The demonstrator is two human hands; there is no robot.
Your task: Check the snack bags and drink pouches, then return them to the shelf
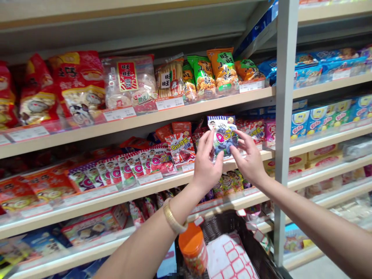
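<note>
Between my two hands is a small gummy candy packet [224,140], blue and white with grapes or berries printed on it. My left hand [207,164] grips its left side, thumb in front. On its right side, my right hand [247,157] presses with the thumb on the front and fingers at the edge. The packet is held upright before the middle shelf, its face toward me. Just left of it on that shelf stand a red cola-flavour candy packet [180,149] and a row of similar gummy packets [128,168].
Below my arms is a dark woven basket [263,259] holding an orange-lidded jar [192,248] and a white package with red outlines [229,257]. A grey shelf post [283,128] rises on the right. Bagged snacks [78,87] line the upper shelf [139,123].
</note>
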